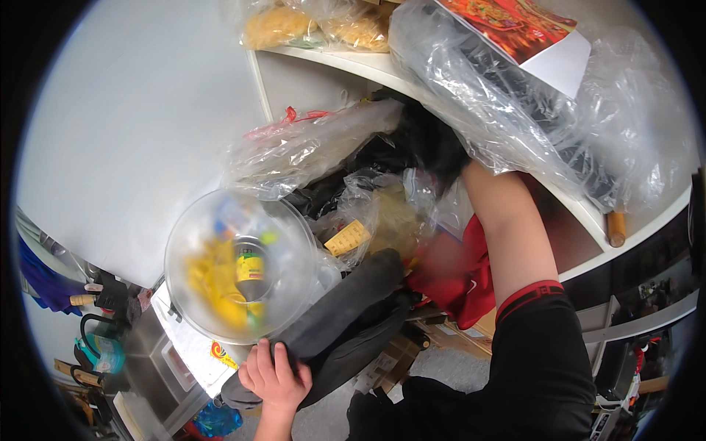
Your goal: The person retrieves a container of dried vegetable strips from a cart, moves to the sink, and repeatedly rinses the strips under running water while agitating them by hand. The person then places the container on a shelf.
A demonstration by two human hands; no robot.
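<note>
My left hand [277, 375] rests at the lower end of a dark grey fabric roll [336, 308], its fingertips touching the rim of a round, clear plastic tub [185, 325]. Yellow items and a bottle with a yellow label [250, 268] show through the tub. My right forearm reaches into a white shelf compartment; the hand is hidden among black plastic bags [427, 135], so its grip cannot be seen. Near that arm lie a clear plastic bag with red ties [320, 146], crumpled clear bags, a yellow printed label [347, 237] and red fabric [477, 275].
Above the compartment, the curved white shelf edge [342, 63] carries bagged yellowish food [281, 27] and large clear plastic bags [485, 105]. A wooden rod end [616, 229] protrudes at right. Cardboard boxes [400, 353] stand below. A teal container [102, 353] is at far left.
</note>
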